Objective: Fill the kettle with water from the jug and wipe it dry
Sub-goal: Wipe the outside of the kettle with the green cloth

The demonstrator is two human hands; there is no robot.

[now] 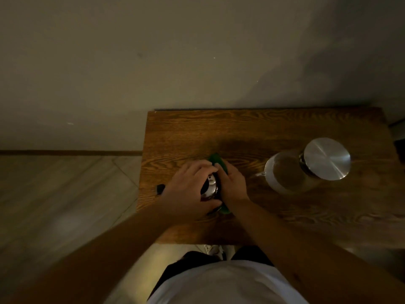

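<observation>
A small shiny metal kettle (210,188) stands near the left front of the wooden table (274,126), mostly hidden under both hands. My left hand (190,189) wraps over its top and left side. My right hand (232,182) presses a green cloth (217,160) against the kettle's right side; green also shows below the wrist. A clear glass jug (285,172) with a round metal lid (327,158) stands to the right, apart from the hands.
A small dark object (160,189) lies at the table's left edge beside my left hand. The table's back edge meets a plain wall. A pale tiled floor lies to the left. The room is dim.
</observation>
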